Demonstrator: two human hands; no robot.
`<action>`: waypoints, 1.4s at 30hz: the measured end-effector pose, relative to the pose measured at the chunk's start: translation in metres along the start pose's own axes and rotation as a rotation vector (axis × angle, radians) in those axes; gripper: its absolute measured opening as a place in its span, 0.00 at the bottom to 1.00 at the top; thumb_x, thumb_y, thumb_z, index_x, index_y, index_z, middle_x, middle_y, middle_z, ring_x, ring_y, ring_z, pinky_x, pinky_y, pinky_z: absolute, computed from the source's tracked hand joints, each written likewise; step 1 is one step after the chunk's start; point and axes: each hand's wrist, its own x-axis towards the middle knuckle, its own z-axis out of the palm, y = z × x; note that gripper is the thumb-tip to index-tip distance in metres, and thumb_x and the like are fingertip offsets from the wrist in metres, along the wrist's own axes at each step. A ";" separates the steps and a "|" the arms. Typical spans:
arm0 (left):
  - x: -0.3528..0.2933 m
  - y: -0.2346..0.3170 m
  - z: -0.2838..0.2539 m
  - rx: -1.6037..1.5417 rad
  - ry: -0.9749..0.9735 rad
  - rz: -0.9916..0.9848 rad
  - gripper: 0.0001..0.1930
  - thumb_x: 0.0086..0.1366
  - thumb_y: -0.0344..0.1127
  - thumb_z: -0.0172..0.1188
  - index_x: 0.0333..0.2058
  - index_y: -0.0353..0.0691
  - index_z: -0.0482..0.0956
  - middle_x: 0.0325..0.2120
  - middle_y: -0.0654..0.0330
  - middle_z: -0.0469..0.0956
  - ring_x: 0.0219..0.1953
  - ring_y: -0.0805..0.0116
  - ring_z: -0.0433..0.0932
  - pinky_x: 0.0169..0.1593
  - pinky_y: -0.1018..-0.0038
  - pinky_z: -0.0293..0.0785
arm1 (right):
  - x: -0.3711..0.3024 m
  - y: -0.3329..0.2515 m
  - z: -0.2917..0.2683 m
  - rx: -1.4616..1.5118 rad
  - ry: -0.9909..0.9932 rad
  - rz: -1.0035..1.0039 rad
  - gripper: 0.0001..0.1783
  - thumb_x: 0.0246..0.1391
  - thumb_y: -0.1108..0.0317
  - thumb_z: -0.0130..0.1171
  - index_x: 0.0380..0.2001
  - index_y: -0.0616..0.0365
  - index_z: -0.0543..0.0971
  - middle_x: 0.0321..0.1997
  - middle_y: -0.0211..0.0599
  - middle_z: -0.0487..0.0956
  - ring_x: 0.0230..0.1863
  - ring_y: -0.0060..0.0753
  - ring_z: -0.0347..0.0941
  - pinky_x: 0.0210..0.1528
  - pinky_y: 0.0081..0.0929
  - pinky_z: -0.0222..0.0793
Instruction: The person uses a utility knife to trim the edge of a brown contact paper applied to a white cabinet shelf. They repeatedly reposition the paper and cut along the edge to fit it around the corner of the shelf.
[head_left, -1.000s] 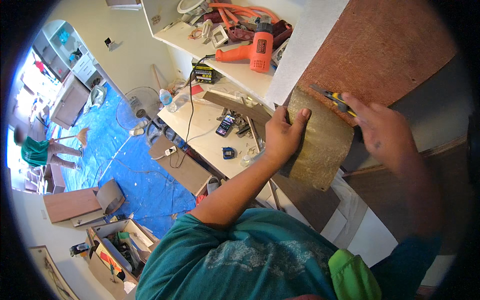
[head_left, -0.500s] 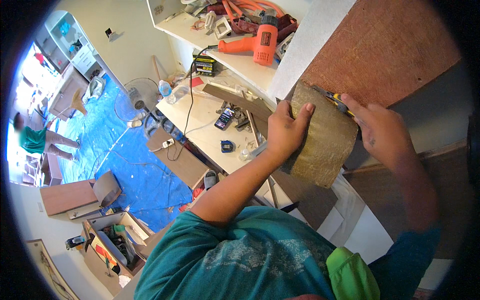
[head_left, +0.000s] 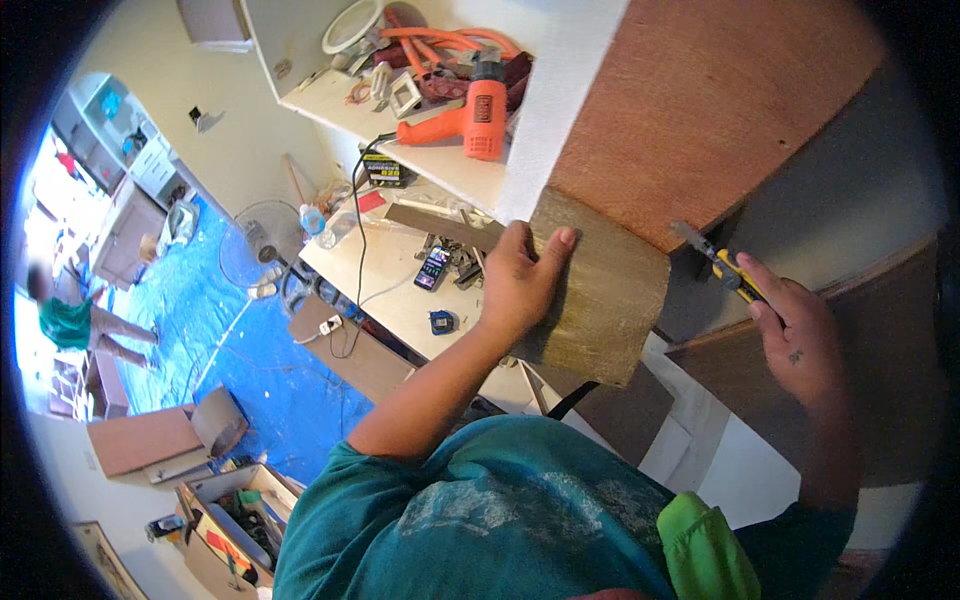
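My left hand (head_left: 525, 285) grips a brownish-gold flexible sheet (head_left: 610, 295) by its left side, thumb on top and fingers folded at the edge. The sheet's upper edge meets the lower edge of a reddish-brown wooden panel (head_left: 690, 110). To the right of the sheet, my right hand (head_left: 800, 335) is closed around a yellow and black utility knife (head_left: 738, 276). Its blade points up and left, near the panel's lower corner and apart from the sheet. A narrow dark strip (head_left: 572, 399) sticks out below the sheet.
An orange heat gun (head_left: 475, 118) lies on the white shelf, its cord hanging down. On the table below are a phone (head_left: 432, 268), a blue tape measure (head_left: 441, 322) and scraps. A standing fan (head_left: 268, 245) and a person (head_left: 80, 318) are at left, by blue floor sheeting (head_left: 270, 365).
My right hand has drawn the utility knife away from the sheet's upper right edge, to the right and down. The view has shifted, and the sheet sits slightly further left in it.
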 end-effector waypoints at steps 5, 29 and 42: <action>0.021 0.056 -0.031 0.231 -0.192 -0.075 0.27 0.61 0.53 0.70 0.42 0.35 0.72 0.18 0.53 0.75 0.19 0.62 0.74 0.26 0.62 0.69 | -0.032 0.041 0.031 0.224 0.385 -0.053 0.28 0.64 0.73 0.55 0.67 0.51 0.70 0.54 0.47 0.80 0.42 0.43 0.78 0.48 0.38 0.73; -0.033 0.067 0.012 0.826 -0.602 0.976 0.31 0.53 0.30 0.56 0.59 0.32 0.73 0.63 0.48 0.69 0.66 0.51 0.66 0.71 0.51 0.56 | -0.037 0.037 0.093 0.774 0.258 0.265 0.17 0.66 0.71 0.55 0.56 0.62 0.71 0.46 0.49 0.78 0.44 0.35 0.79 0.44 0.31 0.74; -0.025 0.057 -0.011 0.785 -0.683 1.022 0.27 0.57 0.29 0.54 0.58 0.36 0.76 0.65 0.51 0.69 0.69 0.54 0.65 0.72 0.52 0.55 | 0.020 0.003 0.073 0.127 0.127 -0.049 0.12 0.62 0.73 0.55 0.48 0.64 0.72 0.37 0.52 0.80 0.35 0.53 0.80 0.35 0.43 0.74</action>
